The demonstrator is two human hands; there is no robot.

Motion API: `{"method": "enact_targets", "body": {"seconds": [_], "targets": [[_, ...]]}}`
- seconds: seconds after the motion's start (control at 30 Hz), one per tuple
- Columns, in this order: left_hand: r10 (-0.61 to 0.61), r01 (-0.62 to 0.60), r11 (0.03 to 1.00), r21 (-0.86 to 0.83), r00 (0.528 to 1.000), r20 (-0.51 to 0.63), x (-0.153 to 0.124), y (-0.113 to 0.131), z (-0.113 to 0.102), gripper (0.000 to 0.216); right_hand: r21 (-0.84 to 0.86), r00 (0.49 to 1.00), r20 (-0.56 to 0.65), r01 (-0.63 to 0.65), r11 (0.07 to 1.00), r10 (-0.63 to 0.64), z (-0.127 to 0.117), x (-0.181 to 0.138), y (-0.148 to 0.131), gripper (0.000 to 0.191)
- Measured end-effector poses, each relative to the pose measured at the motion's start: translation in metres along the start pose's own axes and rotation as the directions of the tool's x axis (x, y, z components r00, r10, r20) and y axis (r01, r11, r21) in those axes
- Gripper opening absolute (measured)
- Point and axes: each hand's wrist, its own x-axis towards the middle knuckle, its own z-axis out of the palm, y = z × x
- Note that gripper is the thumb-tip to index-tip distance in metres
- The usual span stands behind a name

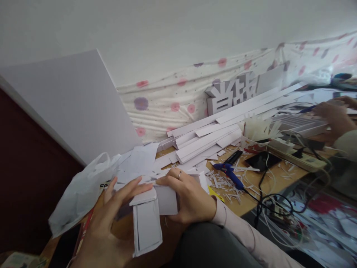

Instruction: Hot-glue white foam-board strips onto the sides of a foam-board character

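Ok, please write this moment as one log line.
left hand: holds foam-board piece | right hand: grips it too | glue gun: on table

The white cardboard piece is a shallow tray with raised edges, bent at one end, held tilted between the left hand and right hand above the counter.
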Motion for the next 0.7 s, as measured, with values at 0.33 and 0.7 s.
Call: {"method": "enact_targets", "body": {"seconds": [0.33,0.7], "targets": [[-0.017,0.018,1.000,-0.025,1.000,0.019,-0.0034,-0.0008,0.0001,0.077,-0.039,1.000,-0.009,-0.001,0.999,0.001,-0.0001,0.0014,-0.0015,0.071],[-0.147,0.149,0.988,-0.044,0.988,0.056,-0.0069,-0.0066,0.0030,0.075,-0.047,0.983,-0.141,0.110,0.993,-0.115,0.0038,-0.0019,0.0043,0.068]]}}
